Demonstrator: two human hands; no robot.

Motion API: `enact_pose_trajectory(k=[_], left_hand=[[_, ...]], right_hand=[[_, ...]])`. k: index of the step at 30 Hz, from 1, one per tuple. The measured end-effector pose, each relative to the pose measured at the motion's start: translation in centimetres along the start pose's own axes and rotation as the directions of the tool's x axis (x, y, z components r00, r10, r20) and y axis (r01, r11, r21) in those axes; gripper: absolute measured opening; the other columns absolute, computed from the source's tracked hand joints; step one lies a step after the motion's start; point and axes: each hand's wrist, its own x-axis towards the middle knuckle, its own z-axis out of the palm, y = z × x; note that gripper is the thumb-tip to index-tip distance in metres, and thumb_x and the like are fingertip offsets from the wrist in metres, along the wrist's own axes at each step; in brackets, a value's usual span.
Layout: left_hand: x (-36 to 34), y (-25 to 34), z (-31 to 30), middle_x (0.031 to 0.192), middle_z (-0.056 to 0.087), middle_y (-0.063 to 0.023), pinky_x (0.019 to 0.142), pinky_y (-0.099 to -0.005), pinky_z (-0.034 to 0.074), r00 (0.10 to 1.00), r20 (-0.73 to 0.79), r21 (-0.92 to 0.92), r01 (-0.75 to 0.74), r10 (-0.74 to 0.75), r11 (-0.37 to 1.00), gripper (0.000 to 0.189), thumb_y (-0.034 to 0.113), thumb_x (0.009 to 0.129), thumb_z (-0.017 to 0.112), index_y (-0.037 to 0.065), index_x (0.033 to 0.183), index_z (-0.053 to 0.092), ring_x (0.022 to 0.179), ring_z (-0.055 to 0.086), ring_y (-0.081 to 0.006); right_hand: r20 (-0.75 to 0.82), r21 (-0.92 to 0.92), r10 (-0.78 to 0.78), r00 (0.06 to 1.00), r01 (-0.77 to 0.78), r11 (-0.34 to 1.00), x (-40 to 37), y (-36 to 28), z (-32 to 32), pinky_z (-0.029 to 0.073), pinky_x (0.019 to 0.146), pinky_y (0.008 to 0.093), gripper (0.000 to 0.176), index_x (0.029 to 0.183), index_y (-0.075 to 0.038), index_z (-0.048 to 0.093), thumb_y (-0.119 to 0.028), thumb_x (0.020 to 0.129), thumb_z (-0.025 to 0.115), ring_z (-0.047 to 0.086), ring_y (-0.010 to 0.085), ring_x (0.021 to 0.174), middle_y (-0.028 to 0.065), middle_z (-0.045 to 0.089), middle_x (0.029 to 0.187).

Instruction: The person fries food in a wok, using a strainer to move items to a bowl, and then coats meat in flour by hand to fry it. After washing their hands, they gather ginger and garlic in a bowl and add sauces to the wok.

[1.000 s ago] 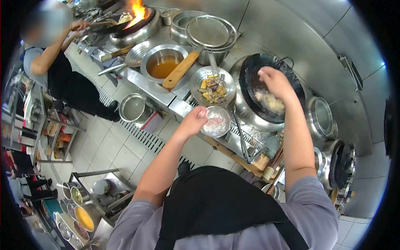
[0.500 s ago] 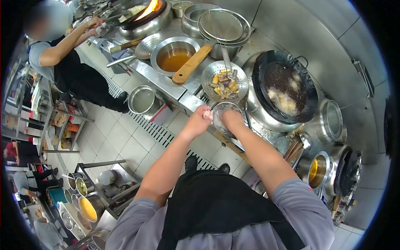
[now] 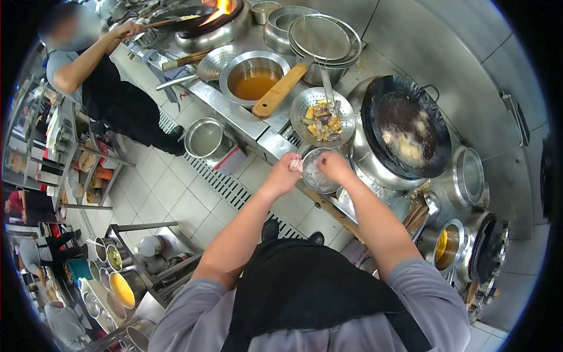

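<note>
My left hand (image 3: 284, 174) is closed around pale pink pieces that look like raw meat (image 3: 295, 166), at the left rim of a metal bowl (image 3: 309, 186). Whitish, wet-looking contents lie in the bowl. Over its right side is my right hand (image 3: 334, 168), fingers drawn together; what they hold, if anything, is hidden. Just beyond the bowl, a perforated skimmer (image 3: 298, 111) holds fried yellow and purple pieces. To the right, a black wok (image 3: 370, 126) contains dark oil with pale pieces frying in it.
A pot of brown liquid (image 3: 255, 83) and a wooden-handled strainer (image 3: 280, 92) stand beyond the skimmer. A co-worker (image 3: 117, 100) handles a pan beside a flame at upper left. A metal bucket (image 3: 204, 139) is left of the counter; nested metal bowls (image 3: 467, 175) sit right of the wok.
My right hand has risen from inside the bowl to above its right side, with its fingers closed. My left hand stays near the rim. The co-worker's hands and pan have shifted.
</note>
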Motion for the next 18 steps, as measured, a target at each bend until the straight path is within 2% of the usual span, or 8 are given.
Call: enact_pose_trajectory(k=[2,3,4,6,7,10,17,18], left_hand=[[-0.5,1.6,-0.1,0.095,0.06,-0.0086,0.077,-0.0275,0.045,1.0,0.028,0.024,0.002,-0.003,1.0,0.037,0.005,0.076,0.055,0.001,0.112,0.05,0.087,0.057,-0.016],[-0.5,2.5,-0.1,0.094,0.061,-0.0108,0.077,-0.0295,0.045,0.999,0.054,0.053,0.002,-0.005,0.999,0.036,0.008,0.076,0.055,0.001,0.111,0.051,0.087,0.058,-0.0188],[-0.3,2.9,0.2,0.094,0.061,-0.0108,0.077,-0.0295,0.045,0.998,0.059,0.052,-0.011,0.008,0.999,0.036,0.008,0.076,0.055,0.001,0.111,0.051,0.087,0.058,-0.0188],[0.1,3.7,1.1,0.09,0.06,-0.0093,0.076,-0.0287,0.045,0.985,0.17,0.03,-0.019,0.014,0.999,0.035,0.008,0.076,0.055,0.002,0.111,0.052,0.084,0.058,-0.0178],[-0.2,5.6,1.4,0.09,0.062,-0.0084,0.074,-0.0282,0.046,0.971,0.237,-0.07,0.046,-0.028,0.996,0.035,0.008,0.076,0.055,0.003,0.111,0.053,0.081,0.058,-0.0168],[0.1,6.9,2.3,0.091,0.063,-0.0085,0.073,-0.0281,0.046,0.987,0.154,0.078,-0.067,0.055,0.995,0.032,0.01,0.077,0.057,0.003,0.108,0.055,0.079,0.06,-0.0165],[1.7,6.3,2.8,0.092,0.061,-0.0056,0.077,-0.0258,0.046,0.971,0.184,0.02,-0.157,0.15,0.987,0.025,0.008,0.078,0.059,0.002,0.102,0.059,0.087,0.058,-0.0124],[1.6,6.6,3.0,0.092,0.061,-0.009,0.076,-0.0277,0.047,0.961,0.153,0.075,-0.244,0.231,0.967,0.023,0.01,0.077,0.06,0.002,0.098,0.06,0.086,0.06,-0.0171]], right_hand=[[0.204,0.537,0.081,0.976,-0.18,0.824,-0.7,0.7,-2.1,0.051,0.07,0.035,0.017,0.085,-0.001,0.06,-0.015,0.077,0.061,0.063,0.0232,0.079,0.014,0.063,0.087],[0.242,0.772,0.088,0.966,-0.247,0.586,-1.4,0.7,-2.9,0.052,0.065,0.0314,0.016,0.09,-0.001,0.057,-0.013,0.08,0.06,0.062,0.017,0.076,0.0082,0.063,0.086],[0.23,0.772,0.093,0.969,-0.239,0.589,-1.7,0.8,-3.3,0.052,0.065,0.0314,0.016,0.09,-0.001,0.057,-0.013,0.08,0.06,0.062,0.017,0.076,0.0082,0.063,0.086],[0.307,0.945,-0.057,0.95,-0.297,0.141,-2.6,1.0,-3.8,0.052,0.065,0.0302,0.017,0.097,-0.002,0.056,-0.01,0.083,0.057,0.062,0.0167,0.076,0.0067,0.063,0.089],[0.283,0.958,-0.094,0.955,-0.276,0.079,-3.1,0.7,-4.0,0.052,0.065,0.03,0.015,0.099,-0.001,0.055,-0.01,0.087,0.052,0.062,0.0157,0.076,0.0068,0.063,0.089],[0.252,0.967,-0.09,0.963,-0.254,-0.013,-4.0,0.1,-4.9,0.051,0.062,0.0286,0.017,0.1,-0.001,0.055,-0.013,0.09,0.05,0.062,0.0153,0.074,0.0073,0.062,0.088],[0.22,0.968,-0.033,0.975,-0.222,-0.114,-5.6,-0.1,-6.5,0.045,0.052,0.0252,0.019,0.094,-0.001,0.055,-0.016,0.094,0.044,0.055,0.0136,0.06,0.0073,0.06,0.078],[0.215,0.97,-0.027,0.976,-0.217,-0.109,-5.7,-0.2,-6.7,0.044,0.052,0.0242,0.019,0.094,-0.001,0.056,-0.017,0.093,0.045,0.055,0.0127,0.06,0.0065,0.06,0.077]])
